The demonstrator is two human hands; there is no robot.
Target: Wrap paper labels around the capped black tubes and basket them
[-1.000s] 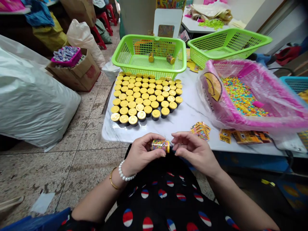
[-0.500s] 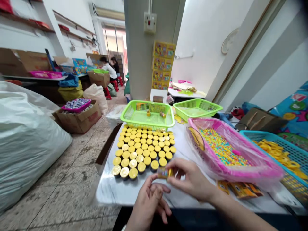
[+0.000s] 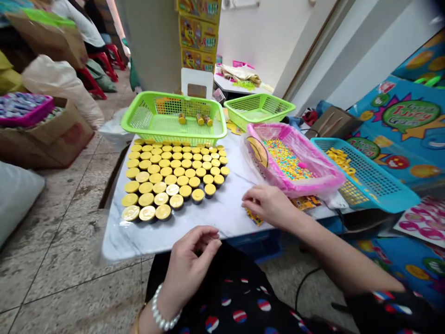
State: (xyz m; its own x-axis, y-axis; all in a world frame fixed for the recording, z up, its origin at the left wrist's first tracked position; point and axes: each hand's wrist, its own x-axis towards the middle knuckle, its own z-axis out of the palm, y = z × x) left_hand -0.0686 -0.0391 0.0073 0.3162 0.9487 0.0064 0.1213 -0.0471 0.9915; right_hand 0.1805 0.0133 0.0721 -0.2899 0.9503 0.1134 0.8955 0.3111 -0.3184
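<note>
1. At a white marble-topped table (image 3: 215, 227) in a cluttered workroom, a seated person's bare hands work well apart, neither lifting anything clear of the surface.
2. The right hand (image 3: 267, 206) reaches out low over the tabletop, its fingers half curled and pointing down toward the stone; whether it has hold of anything cannot be told from this view.
3. Yellow printed cards (image 3: 253, 217) lie just under those fingers, mostly hidden. The visible strip runs slantwise toward the table's near edge, its full length out of sight beneath the hand.
4. The right hand is plainly the nearer of the two to the cards. The left hand (image 3: 191, 266) hangs back over the lap, beyond the table's near edge, loosely curled with its fingers parted and nothing visible in its grip. A pearl bracelet (image 3: 163, 308) circles its wrist.
5. Left of the cards, gold-capped containers (image 3: 170, 180) stand packed in tight rows on the marble. Behind them, a lime-green plastic basket (image 3: 174, 138) holds a few small containers (image 3: 203, 120).
6. To the right, a pink tray (image 3: 295, 180) lined with clear plastic holds pastel candy beads (image 3: 287, 160). Beside it, a blue plastic basket (image 3: 382, 197) holds yellow pieces (image 3: 342, 160).
</note>
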